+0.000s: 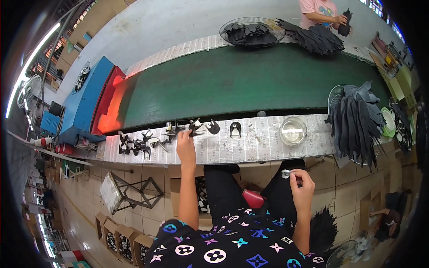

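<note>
My left hand (186, 145) reaches over the near ledge, fingers drawn together at the edge of some small curved black pieces (196, 125). Whatever is between its fingertips is too small to make out. Over my lap, my right hand (302, 182) pinches a small white-and-grey piece (286, 173). A heap of similar black-and-white pieces (142, 145) lies left of my left hand. To the right of it are a dark curved piece (212, 127) and an arched black piece with a pale middle (235, 130). Further right stands a round clear bowl with pale contents (293, 131).
A green conveyor belt (250, 85) runs beyond the ledge to a blue machine (87, 98) with a glowing red opening. Dark strips fill a wire basket (357, 125) on the right. Across the belt, a person (319, 13) holds a dark piece. Open boxes (123, 241) and a stool (129, 192) stand below.
</note>
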The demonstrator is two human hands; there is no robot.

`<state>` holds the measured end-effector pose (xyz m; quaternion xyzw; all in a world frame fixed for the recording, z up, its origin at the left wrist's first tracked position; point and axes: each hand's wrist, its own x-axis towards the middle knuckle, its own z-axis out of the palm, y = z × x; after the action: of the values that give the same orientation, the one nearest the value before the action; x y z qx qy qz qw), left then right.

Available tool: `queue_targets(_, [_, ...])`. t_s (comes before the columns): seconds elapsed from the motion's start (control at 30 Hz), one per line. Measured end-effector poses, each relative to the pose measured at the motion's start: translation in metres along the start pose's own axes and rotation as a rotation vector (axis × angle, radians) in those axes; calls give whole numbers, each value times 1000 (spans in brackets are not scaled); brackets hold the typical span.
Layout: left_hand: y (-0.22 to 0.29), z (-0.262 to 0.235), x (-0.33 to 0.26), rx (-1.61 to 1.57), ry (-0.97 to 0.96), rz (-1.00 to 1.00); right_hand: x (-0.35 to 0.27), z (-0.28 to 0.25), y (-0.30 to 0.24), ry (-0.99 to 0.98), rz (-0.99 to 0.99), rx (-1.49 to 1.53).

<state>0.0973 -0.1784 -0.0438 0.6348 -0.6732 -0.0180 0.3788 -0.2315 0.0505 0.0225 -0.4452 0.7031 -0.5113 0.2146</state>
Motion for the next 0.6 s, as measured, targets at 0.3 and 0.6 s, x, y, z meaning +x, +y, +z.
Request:
queue_targets(0.3, [-40,-3,-89,236,-179,-114,18,23,-7,-80,-62,-28])
queue_targets(0.6, [-8,26,-63,-48,-98,-60,4,34,-1,-137,91,274])
